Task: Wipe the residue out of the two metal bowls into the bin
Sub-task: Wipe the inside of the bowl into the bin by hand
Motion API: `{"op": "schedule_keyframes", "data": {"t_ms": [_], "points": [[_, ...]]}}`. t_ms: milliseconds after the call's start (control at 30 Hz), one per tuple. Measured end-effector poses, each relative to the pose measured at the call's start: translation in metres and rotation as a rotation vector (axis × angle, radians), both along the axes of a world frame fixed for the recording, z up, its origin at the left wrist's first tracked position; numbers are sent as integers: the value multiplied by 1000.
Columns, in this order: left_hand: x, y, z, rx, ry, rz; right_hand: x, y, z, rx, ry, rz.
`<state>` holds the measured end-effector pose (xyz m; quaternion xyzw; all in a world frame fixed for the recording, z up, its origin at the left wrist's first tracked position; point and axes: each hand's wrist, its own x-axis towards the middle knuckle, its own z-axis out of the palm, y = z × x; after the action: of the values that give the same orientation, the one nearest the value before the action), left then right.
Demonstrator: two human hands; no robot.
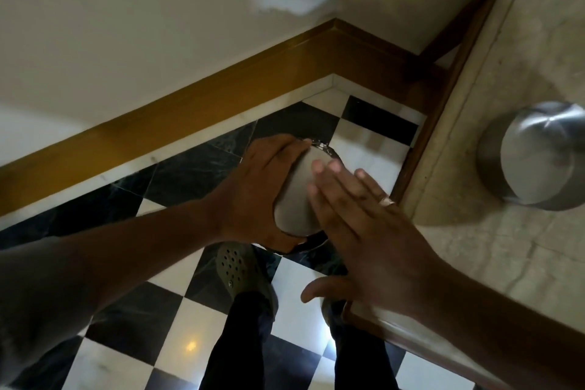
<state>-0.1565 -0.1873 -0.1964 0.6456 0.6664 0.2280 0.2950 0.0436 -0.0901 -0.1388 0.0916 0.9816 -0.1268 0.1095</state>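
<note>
While the left hand (pixel 256 196) grips an upturned bowl (pixel 296 196) over the bin (pixel 329 152), the flat, empty right hand (pixel 370 228) pats its base — next, the second bowl (pixel 535 155) on the table (pixel 519 79).

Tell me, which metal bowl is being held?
The upturned bowl over the floor, gripped by the left hand; the other bowl sits untouched on the counter.

Two metal bowls showed: one bowl (pixel 292 196) held upside down, another bowl (pixel 535 157) upturned on the table (pixel 493 231). Two hands showed: left hand (pixel 262 190), right hand (pixel 364 225).
</note>
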Motion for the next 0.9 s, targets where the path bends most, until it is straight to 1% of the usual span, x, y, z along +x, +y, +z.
{"op": "schedule_keyframes", "data": {"t_ms": [100,133,167,200,233,300,333,367,400,467,533,567,600,633,700,733,767,800,900], "points": [[-1,-2,-3,-20,21,18,-4,9,34,-2,344,-152],[-2,0,-2,-5,37,38,-5,12,42,2,415,-177],[-2,3,2,9,45,51,-4,12,45,5,440,-182],[-2,6,6,24,47,63,-3,12,41,7,408,-151],[-2,10,8,41,53,74,-2,12,32,8,299,-84],[-1,13,7,43,87,43,1,12,10,-36,13,66],[-1,10,6,17,96,13,2,11,4,-67,-56,95],[-3,7,5,-11,98,-3,0,12,3,-73,-62,89],[-4,4,4,-28,91,-1,-3,15,5,-72,-3,54],[-9,-1,4,-47,84,13,-12,21,26,-75,211,-51],[-14,-3,7,-13,109,35,-18,25,44,-46,396,-127],[-15,-1,10,5,113,39,-19,26,47,-23,443,-137],[-15,1,12,18,106,46,-18,24,43,4,443,-116],[-14,3,13,31,95,58,-17,22,35,12,375,-64],[-13,4,12,34,92,50,-11,16,12,-47,102,69],[-13,3,11,15,91,21,-8,13,2,-95,-6,110],[-11,-2,10,-4,78,-1,-5,11,-4,-127,-69,130],[-11,-7,10,-14,63,-1,-5,9,-8,-140,-78,134],[-11,-17,8,-40,10,49,-3,7,-12,-127,-7,138]]}}
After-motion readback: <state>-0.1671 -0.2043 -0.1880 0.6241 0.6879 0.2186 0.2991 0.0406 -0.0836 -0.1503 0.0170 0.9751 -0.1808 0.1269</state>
